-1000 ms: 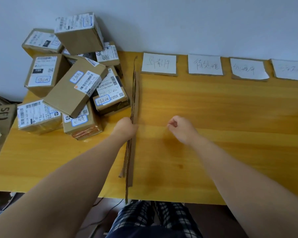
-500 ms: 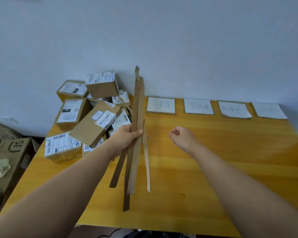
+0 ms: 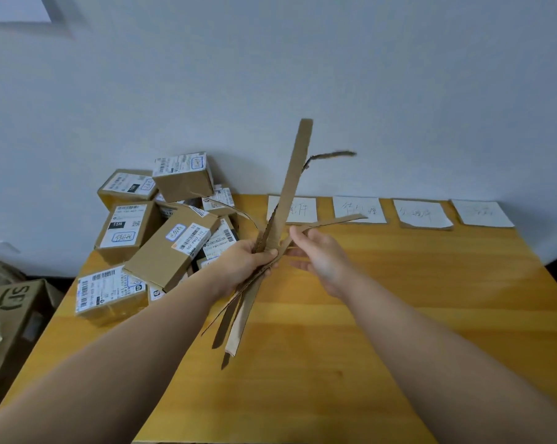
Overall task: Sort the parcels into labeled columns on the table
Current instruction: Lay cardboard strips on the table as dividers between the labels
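Observation:
My left hand [image 3: 248,264] grips a bundle of long brown cardboard strips [image 3: 295,174], held up above the wooden table [image 3: 415,299]; the strips fan out at the top. Beside it my right hand [image 3: 322,254] pinches one strip [image 3: 331,221] that bends off to the right. A pile of brown parcels [image 3: 162,232] with white shipping labels lies at the table's far left corner. Several white handwritten label cards [image 3: 359,209] lie in a row along the far edge, by the wall.
A larger cardboard box [image 3: 11,309] stands on the floor left of the table. The light wall rises right behind the table. The table's right edge drops off near the far right corner.
The strips lay on the table under my left hand, which has lifted them up. They have fanned apart, and my right hand moved in and took hold of one strip.

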A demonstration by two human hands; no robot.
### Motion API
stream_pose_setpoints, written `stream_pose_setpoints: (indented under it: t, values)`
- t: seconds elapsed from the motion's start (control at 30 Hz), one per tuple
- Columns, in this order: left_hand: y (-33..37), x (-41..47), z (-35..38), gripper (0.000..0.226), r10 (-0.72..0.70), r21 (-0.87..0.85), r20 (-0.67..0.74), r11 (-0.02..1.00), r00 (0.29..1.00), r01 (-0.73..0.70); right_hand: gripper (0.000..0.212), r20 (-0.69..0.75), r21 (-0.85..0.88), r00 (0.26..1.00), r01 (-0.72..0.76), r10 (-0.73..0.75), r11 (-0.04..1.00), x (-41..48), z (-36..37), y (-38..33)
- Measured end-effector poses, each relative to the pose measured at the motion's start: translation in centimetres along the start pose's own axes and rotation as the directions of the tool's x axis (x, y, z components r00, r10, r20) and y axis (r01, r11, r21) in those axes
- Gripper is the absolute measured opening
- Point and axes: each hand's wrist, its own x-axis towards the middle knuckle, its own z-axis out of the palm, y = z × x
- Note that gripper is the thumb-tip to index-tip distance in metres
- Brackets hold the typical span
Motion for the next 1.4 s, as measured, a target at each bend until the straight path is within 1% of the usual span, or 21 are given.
stream_pose_setpoints:
  t: [0.07, 0.13, 0.27, 0.33, 0.4, 0.5, 0.6, 0.7, 0.77, 0.83, 0.9, 0.93, 1.0, 1.1, 1.17, 1.2, 1.27, 1.33, 1.4]
  values:
    - [-0.3, 0.0, 0.1, 0.010, 0.017, 0.032, -0.007, 0.999, 1.000, -0.016, 0.017, -0.007, 0.022, 1.000, 0.025, -0.025, 0.999, 0.0, 0.1, 0.1]
    - [-0.5, 0.0, 0.1, 0.008, 0.019, 0.029, 0.000, 0.999, 1.000, -0.019, 0.010, -0.025, 0.028, 0.999, 0.039, -0.038, 0.999, 0.1, 0.2, 0.2]
    - [-0.7, -0.2, 0.2, 0.018, -0.027, -0.059, 0.032, 0.998, 0.999, 0.029, 0.014, -0.062, -0.017, 0.997, 0.038, -0.039, 0.999, 0.2, 0.4, 0.2]
    - [-0.8, -0.2, 0.4, 0.019, -0.059, -0.123, -0.006, 0.991, 0.998, 0.058, 0.016, -0.072, -0.059, 0.997, 0.034, -0.039, 0.998, 0.4, 0.2, 0.4]
    - [-1.0, -0.2, 0.3, 0.018, -0.085, -0.135, -0.091, 0.988, 0.992, 0.072, 0.016, -0.076, -0.104, 0.996, 0.031, -0.039, 0.994, 0.5, -0.2, 0.7]
    - [-1.8, -0.2, -0.1, 0.016, -0.080, -0.093, -0.228, 0.994, 0.970, 0.060, 0.014, -0.080, -0.153, 0.997, 0.010, -0.023, 0.988, 0.9, -1.0, 1.1]
    - [-2.6, -0.6, -0.4, 0.016, -0.055, -0.008, -0.302, 0.998, 0.952, 0.055, 0.007, -0.073, -0.204, 0.997, -0.014, -0.001, 0.979, 1.2, -1.6, 1.4]
    - [-3.3, -0.8, -0.5, 0.027, -0.043, 0.060, -0.358, 0.996, 0.933, 0.069, 0.007, -0.071, -0.252, 0.997, -0.025, 0.007, 0.967, 1.5, -1.7, 1.6]
    - [-3.6, -0.9, -0.8, 0.034, -0.057, 0.136, -0.377, 0.984, 0.924, 0.116, 0.006, -0.083, -0.272, 0.996, -0.041, 0.019, 0.961, 1.9, -1.5, 1.6]
    - [-3.7, -0.8, -1.5, 0.035, -0.068, 0.208, -0.389, 0.965, 0.919, 0.159, 0.005, -0.107, -0.286, 0.994, -0.056, 0.026, 0.957, 2.6, -0.9, 1.6]
    - [-3.6, -0.3, -2.3, 0.032, -0.046, 0.233, -0.401, 0.961, 0.915, 0.151, 0.009, -0.141, -0.302, 0.990, -0.066, 0.024, 0.951, 3.5, -0.2, 1.6]
    - [-3.3, 0.0, -2.7, 0.033, -0.024, 0.224, -0.404, 0.967, 0.914, 0.124, 0.009, -0.156, -0.312, 0.988, -0.066, 0.018, 0.948, 3.9, 0.2, 1.5]
    - [-2.8, 0.6, -3.7, 0.044, 0.047, 0.228, -0.411, 0.972, 0.910, 0.053, 0.009, -0.168, -0.314, 0.986, -0.061, 0.008, 0.947, 4.7, 1.1, 1.4]
    - [-2.3, 1.3, -5.3, 0.061, 0.154, 0.335, -0.375, 0.942, 0.914, -0.022, 0.011, -0.159, -0.281, 0.987, -0.050, 0.005, 0.958, 5.6, 2.6, 1.3]
    - [-2.4, 1.7, -6.2, 0.061, 0.181, 0.374, -0.325, 0.926, 0.928, -0.050, 0.008, -0.150, -0.306, 0.989, -0.044, -0.003, 0.951, 6.3, 3.5, 1.4]
    - [-2.6, 1.9, -6.5, 0.058, 0.185, 0.381, -0.313, 0.923, 0.932, -0.055, 0.007, -0.148, -0.321, 0.989, -0.046, -0.002, 0.946, 6.6, 3.8, 1.6]
    - [-3.2, 2.4, -7.2, 0.053, 0.165, 0.366, -0.335, 0.930, 0.928, -0.033, 0.009, -0.146, -0.344, 0.989, -0.061, 0.011, 0.937, 7.1, 4.4, 2.1]
    - [-3.9, 2.6, -7.6, 0.050, 0.096, 0.316, -0.371, 0.948, 0.924, 0.028, 0.012, -0.146, -0.371, 0.989, -0.081, 0.028, 0.925, 7.4, 4.8, 2.8]
    - [-4.6, 2.7, -7.8, 0.046, 0.013, 0.230, -0.364, 0.970, 0.931, 0.076, 0.020, -0.152, -0.421, 0.987, -0.108, 0.048, 0.900, 7.8, 5.1, 3.7]
